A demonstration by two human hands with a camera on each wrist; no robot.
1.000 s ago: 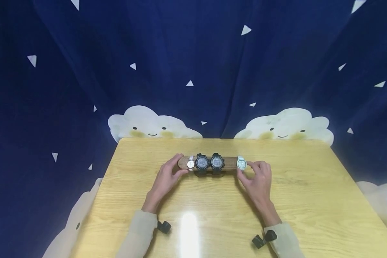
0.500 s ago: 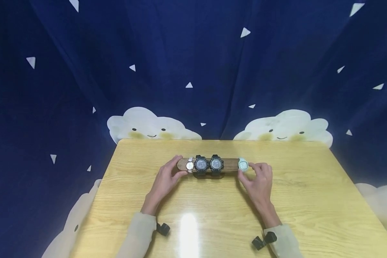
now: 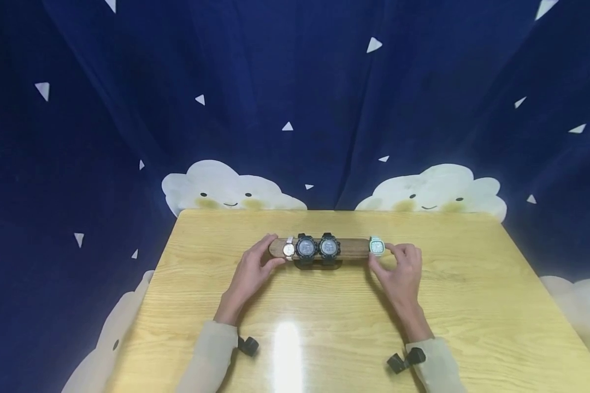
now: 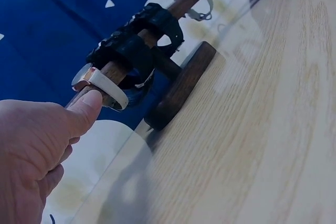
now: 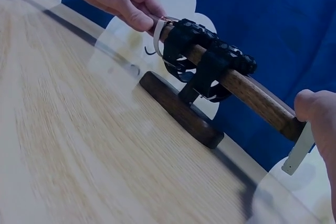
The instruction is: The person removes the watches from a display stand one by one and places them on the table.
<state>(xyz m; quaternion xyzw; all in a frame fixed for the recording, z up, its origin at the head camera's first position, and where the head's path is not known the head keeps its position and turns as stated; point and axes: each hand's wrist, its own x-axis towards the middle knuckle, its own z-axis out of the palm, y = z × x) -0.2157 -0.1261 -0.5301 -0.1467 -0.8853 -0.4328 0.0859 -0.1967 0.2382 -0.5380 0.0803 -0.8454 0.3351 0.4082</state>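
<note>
A wooden watch stand [image 3: 353, 248] holds its bar crosswise on a T-shaped post, with a dark base [image 5: 176, 107] below. My left hand [image 3: 249, 273] grips the bar's left end, thumb in front, beside a small white-strapped watch [image 3: 288, 250]. Two black digital watches, a left one [image 3: 306, 247] and a right one [image 3: 329, 247], sit side by side around the bar's middle. At the right end, my right hand [image 3: 404, 275] pinches a mint-green watch [image 3: 376, 246] by its case sides. Its strap loop [image 4: 210, 3] hangs at the bar's tip; whether the tip is still inside is unclear.
The stand rests on a light wooden table [image 3: 324, 305], towards its far edge. A dark blue curtain [image 3: 295, 82] with white triangles and clouds hangs behind. Small black cameras, such as the left one [image 3: 248, 346], sit at both wrists.
My right hand has moved the mint-green watch rightward along the bar to its right end. My left hand stays on the left end, and the other watches keep their places.
</note>
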